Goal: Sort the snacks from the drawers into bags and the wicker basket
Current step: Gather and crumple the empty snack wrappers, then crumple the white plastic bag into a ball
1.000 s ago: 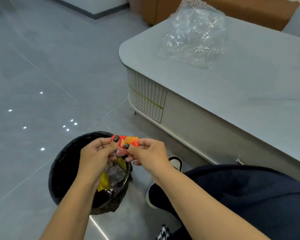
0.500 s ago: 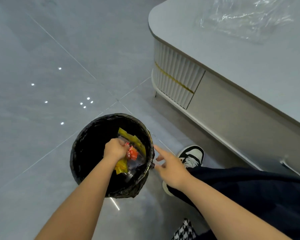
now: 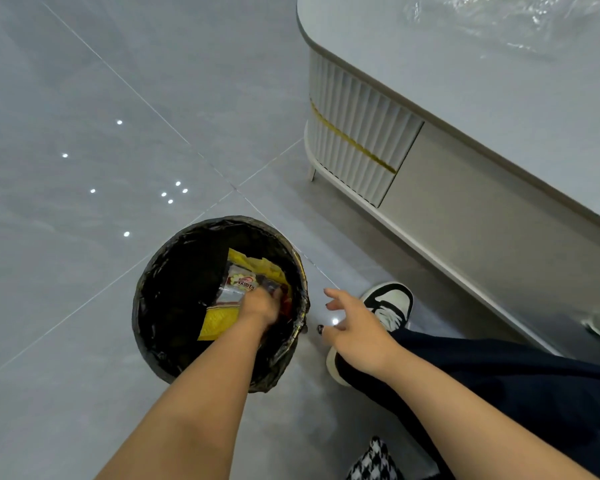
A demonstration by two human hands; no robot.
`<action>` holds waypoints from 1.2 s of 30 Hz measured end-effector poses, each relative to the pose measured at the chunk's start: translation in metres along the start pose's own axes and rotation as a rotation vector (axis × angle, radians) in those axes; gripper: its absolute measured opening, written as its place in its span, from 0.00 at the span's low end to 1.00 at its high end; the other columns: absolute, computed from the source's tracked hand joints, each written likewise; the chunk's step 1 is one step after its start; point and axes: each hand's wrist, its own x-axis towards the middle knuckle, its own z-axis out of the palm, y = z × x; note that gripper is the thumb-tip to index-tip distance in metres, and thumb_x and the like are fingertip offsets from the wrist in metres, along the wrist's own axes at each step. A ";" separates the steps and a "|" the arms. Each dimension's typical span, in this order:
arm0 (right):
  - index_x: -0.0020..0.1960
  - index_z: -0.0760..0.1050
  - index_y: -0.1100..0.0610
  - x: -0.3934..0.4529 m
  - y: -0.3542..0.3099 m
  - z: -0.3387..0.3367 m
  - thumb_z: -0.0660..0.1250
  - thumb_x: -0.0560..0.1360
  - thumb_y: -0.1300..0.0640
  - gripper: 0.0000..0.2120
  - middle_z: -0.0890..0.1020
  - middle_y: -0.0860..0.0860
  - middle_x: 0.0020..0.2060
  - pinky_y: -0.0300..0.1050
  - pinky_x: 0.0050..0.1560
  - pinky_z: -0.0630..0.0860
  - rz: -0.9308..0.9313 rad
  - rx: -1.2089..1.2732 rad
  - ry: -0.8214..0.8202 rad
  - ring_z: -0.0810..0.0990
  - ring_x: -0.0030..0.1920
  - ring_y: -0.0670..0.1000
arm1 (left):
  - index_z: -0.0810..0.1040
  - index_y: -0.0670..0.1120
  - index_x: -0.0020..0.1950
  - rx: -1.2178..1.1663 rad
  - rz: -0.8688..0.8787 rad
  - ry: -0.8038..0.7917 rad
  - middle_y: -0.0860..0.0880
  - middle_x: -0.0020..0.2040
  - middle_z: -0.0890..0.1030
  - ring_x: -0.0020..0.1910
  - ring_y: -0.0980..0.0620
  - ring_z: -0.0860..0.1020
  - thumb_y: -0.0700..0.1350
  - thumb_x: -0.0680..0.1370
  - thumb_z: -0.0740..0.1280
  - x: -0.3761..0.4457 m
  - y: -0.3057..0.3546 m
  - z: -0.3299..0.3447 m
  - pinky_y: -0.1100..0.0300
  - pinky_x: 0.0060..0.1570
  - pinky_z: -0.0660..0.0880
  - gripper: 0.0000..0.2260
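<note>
A round bin lined with a black bag (image 3: 146, 306) stands on the floor and holds yellow wrappers (image 3: 219, 322) and a clear printed wrapper (image 3: 238, 282). My left hand (image 3: 260, 304) is down inside the bin on top of the wrappers, blurred, fingers curled downward. A bit of red wrapper (image 3: 284, 303) shows at its right side; whether the fingers still pinch it is unclear. My right hand (image 3: 357, 330) hovers just right of the bin's rim with spread fingers and holds nothing.
A grey low table (image 3: 465, 81) with a ribbed end and a drawer front (image 3: 465, 209) stands at the right, a crumpled clear plastic bag (image 3: 499, 26) on top. My shoe (image 3: 390, 303) and dark trouser leg (image 3: 499, 382) lie beside the bin. Grey floor tiles extend left.
Both hands were pinching the red-orange wrapper above the bin. The left hand then carried it down into the bin and went deeper; the right hand let go and stays beside the rim.
</note>
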 end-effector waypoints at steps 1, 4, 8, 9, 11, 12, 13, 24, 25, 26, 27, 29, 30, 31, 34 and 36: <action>0.76 0.58 0.49 -0.001 -0.001 0.000 0.64 0.78 0.59 0.28 0.68 0.48 0.66 0.37 0.53 0.69 -0.001 0.011 0.009 0.76 0.51 0.48 | 0.75 0.37 0.64 -0.051 -0.013 0.012 0.35 0.62 0.78 0.63 0.37 0.75 0.54 0.84 0.55 0.000 -0.001 -0.001 0.52 0.59 0.71 0.23; 0.76 0.59 0.49 -0.003 -0.004 -0.001 0.63 0.79 0.59 0.28 0.67 0.48 0.66 0.37 0.53 0.68 -0.008 0.017 0.028 0.77 0.51 0.47 | 0.72 0.35 0.67 -0.206 -0.062 0.046 0.34 0.66 0.75 0.66 0.36 0.72 0.55 0.84 0.52 -0.006 -0.002 -0.008 0.50 0.62 0.69 0.25; 0.75 0.60 0.50 -0.009 -0.009 -0.003 0.63 0.79 0.59 0.27 0.68 0.48 0.65 0.36 0.51 0.71 -0.021 0.035 0.070 0.78 0.52 0.49 | 0.68 0.35 0.72 -0.277 -0.078 0.057 0.35 0.71 0.70 0.70 0.37 0.69 0.53 0.85 0.49 -0.013 -0.002 -0.021 0.51 0.66 0.65 0.25; 0.75 0.60 0.49 -0.011 -0.011 -0.003 0.63 0.79 0.59 0.27 0.68 0.47 0.65 0.35 0.48 0.72 -0.023 0.038 0.079 0.78 0.51 0.50 | 0.67 0.35 0.72 -0.285 -0.072 0.054 0.35 0.72 0.69 0.70 0.37 0.68 0.52 0.85 0.49 -0.015 -0.003 -0.023 0.51 0.67 0.64 0.25; 0.74 0.60 0.49 -0.016 -0.013 -0.005 0.64 0.79 0.58 0.26 0.68 0.46 0.64 0.32 0.43 0.72 -0.025 0.052 0.096 0.79 0.51 0.51 | 0.67 0.35 0.73 -0.305 -0.061 0.053 0.35 0.72 0.69 0.71 0.38 0.67 0.53 0.85 0.48 -0.021 -0.004 -0.028 0.51 0.68 0.63 0.26; 0.74 0.61 0.49 -0.019 -0.015 -0.007 0.64 0.79 0.58 0.26 0.68 0.46 0.64 0.31 0.41 0.72 -0.027 0.064 0.106 0.79 0.50 0.51 | 0.67 0.35 0.73 -0.309 -0.058 0.053 0.36 0.72 0.69 0.71 0.38 0.68 0.53 0.85 0.48 -0.027 -0.005 -0.031 0.51 0.68 0.63 0.26; 0.74 0.61 0.48 -0.021 -0.016 -0.008 0.64 0.79 0.58 0.26 0.68 0.46 0.64 0.30 0.39 0.72 -0.027 0.076 0.115 0.79 0.49 0.50 | 0.67 0.35 0.73 -0.314 -0.059 0.052 0.36 0.72 0.69 0.70 0.38 0.68 0.53 0.85 0.49 -0.029 -0.006 -0.033 0.50 0.67 0.64 0.26; 0.66 0.72 0.50 -0.070 -0.070 -0.061 0.63 0.78 0.60 0.17 0.72 0.49 0.65 0.36 0.48 0.76 -0.154 0.051 0.317 0.77 0.51 0.49 | 0.75 0.42 0.64 -0.386 0.211 0.202 0.39 0.56 0.80 0.58 0.38 0.76 0.55 0.83 0.54 -0.106 0.027 -0.095 0.48 0.56 0.72 0.21; 0.65 0.72 0.49 -0.079 -0.075 -0.074 0.63 0.78 0.59 0.17 0.73 0.49 0.64 0.40 0.52 0.76 -0.172 0.043 0.349 0.77 0.52 0.49 | 0.75 0.44 0.65 -0.380 0.259 0.210 0.42 0.57 0.80 0.59 0.40 0.76 0.54 0.83 0.55 -0.120 0.039 -0.103 0.49 0.58 0.72 0.19; 0.65 0.73 0.48 -0.089 -0.080 -0.087 0.63 0.78 0.59 0.17 0.74 0.49 0.61 0.40 0.50 0.76 -0.186 0.038 0.378 0.77 0.51 0.48 | 0.75 0.44 0.64 -0.369 0.306 0.219 0.44 0.57 0.79 0.59 0.41 0.75 0.53 0.83 0.55 -0.132 0.052 -0.110 0.50 0.57 0.71 0.18; 0.64 0.73 0.48 -0.101 -0.084 -0.101 0.64 0.78 0.59 0.16 0.75 0.48 0.59 0.36 0.45 0.75 -0.195 0.035 0.404 0.77 0.48 0.47 | 0.75 0.44 0.61 -0.354 0.358 0.226 0.44 0.56 0.79 0.58 0.43 0.75 0.52 0.83 0.55 -0.146 0.066 -0.116 0.52 0.55 0.70 0.16; 0.63 0.73 0.47 -0.129 -0.089 -0.130 0.63 0.78 0.58 0.15 0.75 0.47 0.56 0.34 0.38 0.71 -0.205 0.036 0.460 0.78 0.48 0.46 | 0.75 0.45 0.55 -0.323 0.480 0.232 0.46 0.50 0.78 0.52 0.45 0.75 0.52 0.83 0.55 -0.175 0.096 -0.124 0.55 0.46 0.68 0.13; 0.63 0.74 0.47 -0.143 -0.089 -0.144 0.63 0.78 0.59 0.15 0.75 0.47 0.53 0.34 0.38 0.69 -0.209 0.040 0.495 0.78 0.50 0.47 | 0.74 0.45 0.55 -0.314 0.543 0.230 0.47 0.47 0.77 0.48 0.48 0.74 0.52 0.83 0.55 -0.191 0.113 -0.126 0.56 0.43 0.66 0.13; 0.62 0.74 0.46 -0.158 -0.088 -0.158 0.63 0.78 0.59 0.15 0.75 0.47 0.51 0.34 0.39 0.68 -0.217 0.050 0.531 0.78 0.52 0.47 | 0.75 0.45 0.57 -0.307 0.605 0.223 0.49 0.46 0.76 0.46 0.50 0.73 0.52 0.84 0.55 -0.206 0.129 -0.129 0.57 0.41 0.66 0.14; 0.61 0.75 0.45 -0.198 -0.077 -0.193 0.63 0.78 0.58 0.15 0.76 0.47 0.53 0.33 0.41 0.69 -0.236 0.094 0.620 0.78 0.49 0.42 | 0.75 0.47 0.60 -0.287 0.775 0.197 0.54 0.44 0.76 0.43 0.54 0.74 0.54 0.84 0.55 -0.252 0.181 -0.132 0.59 0.39 0.67 0.15; 0.61 0.75 0.44 -0.220 -0.066 -0.212 0.64 0.78 0.56 0.14 0.76 0.46 0.54 0.33 0.39 0.67 -0.245 0.083 0.679 0.76 0.42 0.38 | 0.74 0.48 0.60 -0.274 0.882 0.182 0.56 0.43 0.75 0.41 0.58 0.73 0.55 0.83 0.56 -0.283 0.215 -0.132 0.63 0.37 0.66 0.14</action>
